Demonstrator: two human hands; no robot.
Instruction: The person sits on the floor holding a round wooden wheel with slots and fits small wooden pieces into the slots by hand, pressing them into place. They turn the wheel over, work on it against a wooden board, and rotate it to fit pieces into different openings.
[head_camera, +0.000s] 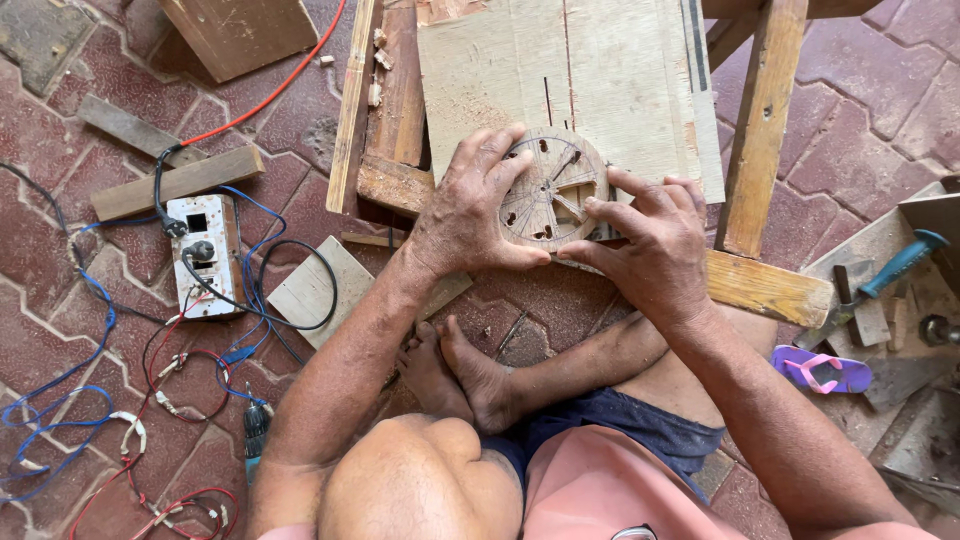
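On the plywood board (600, 80), at its near edge: round wooden disc (550, 190) with cut slots, lying flat.
Left hand (470, 215): fingers spread wide over the disc's left rim, thumb under its near edge, holding it.
Right hand (650, 240): fingertips pinched narrow on the disc's right side.
Nearer hand: both touching; disc lies between them, ahead of the feet (460, 370).
Surroundings: socket box (205, 255) with wires left; hammer (880, 280) and sandal (825, 370) right.
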